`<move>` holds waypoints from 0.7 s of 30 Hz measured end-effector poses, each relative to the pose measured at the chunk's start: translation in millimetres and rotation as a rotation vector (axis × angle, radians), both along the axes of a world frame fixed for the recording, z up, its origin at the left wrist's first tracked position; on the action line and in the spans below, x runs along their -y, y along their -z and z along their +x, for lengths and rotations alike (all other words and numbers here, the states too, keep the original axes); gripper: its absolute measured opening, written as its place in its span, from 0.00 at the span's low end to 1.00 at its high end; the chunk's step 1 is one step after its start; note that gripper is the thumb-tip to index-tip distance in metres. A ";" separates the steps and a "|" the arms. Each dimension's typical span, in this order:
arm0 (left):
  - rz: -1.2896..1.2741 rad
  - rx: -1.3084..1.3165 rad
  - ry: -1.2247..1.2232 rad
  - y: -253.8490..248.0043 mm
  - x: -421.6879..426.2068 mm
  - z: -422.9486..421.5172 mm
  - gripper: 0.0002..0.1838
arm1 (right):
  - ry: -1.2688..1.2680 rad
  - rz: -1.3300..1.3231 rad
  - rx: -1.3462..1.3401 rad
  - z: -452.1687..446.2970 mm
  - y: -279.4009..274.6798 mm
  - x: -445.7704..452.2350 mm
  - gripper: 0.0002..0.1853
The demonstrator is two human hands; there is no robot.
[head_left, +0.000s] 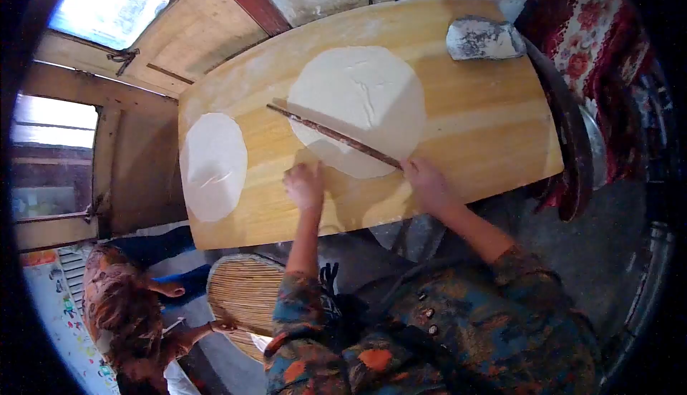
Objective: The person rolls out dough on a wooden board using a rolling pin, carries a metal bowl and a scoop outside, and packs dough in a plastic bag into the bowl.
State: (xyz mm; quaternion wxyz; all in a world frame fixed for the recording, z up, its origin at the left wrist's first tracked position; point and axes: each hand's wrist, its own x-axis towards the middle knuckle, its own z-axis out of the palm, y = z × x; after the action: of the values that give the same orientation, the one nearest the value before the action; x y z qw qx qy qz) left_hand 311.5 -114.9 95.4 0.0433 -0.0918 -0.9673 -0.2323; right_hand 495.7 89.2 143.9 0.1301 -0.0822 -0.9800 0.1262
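Observation:
A thin dark rolling pin point(329, 134) lies slantwise over a large round sheet of dough point(390, 84), which has a crease near its middle. My right hand point(428, 184) is closed around the pin's near right end. At the lower left edge of the dough is my left hand point(304, 186), fingers loosely bent and apart, with no hold on the pin. Whether its fingertips touch the dough I cannot tell. A second, smaller dough sheet point(215, 159) lies flat at the left end of the wooden board point(486, 134).
A flour-dusted bag or wrapped block point(485, 38) sits at the board's far right corner. At lower left, another person point(122, 302) has a hand at a round slatted reed mat point(243, 291). Patterned red cloth point(583, 59) hangs on the right, and wooden doors point(143, 123) stand left.

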 end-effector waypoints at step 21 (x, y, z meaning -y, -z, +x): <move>-0.133 -0.152 0.701 15.8 -74.8 -35.6 0.23 | -0.307 -0.231 0.257 -60.2 44.9 -75.1 0.21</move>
State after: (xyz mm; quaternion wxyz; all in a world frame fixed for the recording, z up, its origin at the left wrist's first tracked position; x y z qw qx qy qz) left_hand 275.8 -40.1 79.6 0.0265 -0.4376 -0.8840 -0.1623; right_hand 435.4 164.3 99.0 -0.0269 0.0381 -0.9685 0.2445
